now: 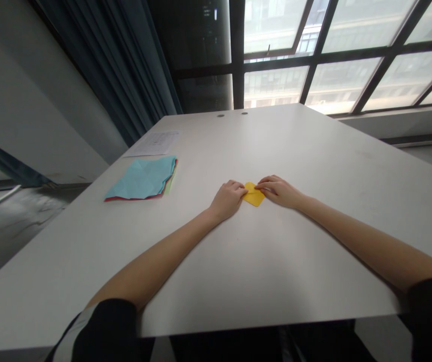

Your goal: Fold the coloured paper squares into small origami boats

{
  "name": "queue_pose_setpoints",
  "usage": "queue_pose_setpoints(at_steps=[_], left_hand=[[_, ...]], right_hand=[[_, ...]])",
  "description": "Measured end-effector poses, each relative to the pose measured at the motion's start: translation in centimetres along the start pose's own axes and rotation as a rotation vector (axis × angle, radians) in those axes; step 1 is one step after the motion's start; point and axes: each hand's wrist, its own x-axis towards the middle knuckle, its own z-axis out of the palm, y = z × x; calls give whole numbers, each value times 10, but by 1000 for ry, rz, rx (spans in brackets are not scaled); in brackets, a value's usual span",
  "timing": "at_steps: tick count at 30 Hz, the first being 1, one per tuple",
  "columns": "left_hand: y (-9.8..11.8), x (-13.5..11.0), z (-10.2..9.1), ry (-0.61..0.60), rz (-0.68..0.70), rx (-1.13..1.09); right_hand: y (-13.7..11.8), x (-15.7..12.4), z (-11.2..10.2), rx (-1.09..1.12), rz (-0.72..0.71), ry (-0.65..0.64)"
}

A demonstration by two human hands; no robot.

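A small piece of folded yellow paper (pixel 254 197) lies on the white table, its lower corner pointing toward me. My left hand (pixel 231 197) grips its left edge, fingers closed together. From the other side, my right hand (pixel 277 190) pinches the upper right edge between thumb and fingers. Both hands rest low against the tabletop. A crease runs across the paper between my fingertips; the parts under the fingers are hidden.
Left of my hands, a stack of coloured sheets (pixel 144 177) lies with light blue on top and red and green edges showing. Behind it is a printed white sheet (pixel 155 143). The white table (pixel 216 271) reaches toward windows and a blue curtain (pixel 125 60).
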Motion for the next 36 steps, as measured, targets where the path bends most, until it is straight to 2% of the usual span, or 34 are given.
queue_pose_setpoints(at_steps=[3,6,12,21,27,30,36], left_hand=[[0,0,1,-41,116,-21],[-1,1,2,-64,142,-59],[3,1,-1,-76,112,-26],[7,-3,-18,-96,38,153],[1,-4,-20,-76,-22,179],[-3,-5,-17,-55,-31,113],[-13,-6,-12,40,-14,-255]], right_hand=[[-1,0,-1,-6,4,7],[-3,0,-2,-12,-20,13],[-6,0,-5,-12,-94,2],[-10,-2,-13,-35,-51,-30],[-8,-3,-20,-54,-40,-57],[-6,-4,-19,-32,-40,-48],[-4,-6,-15,21,-16,-12]])
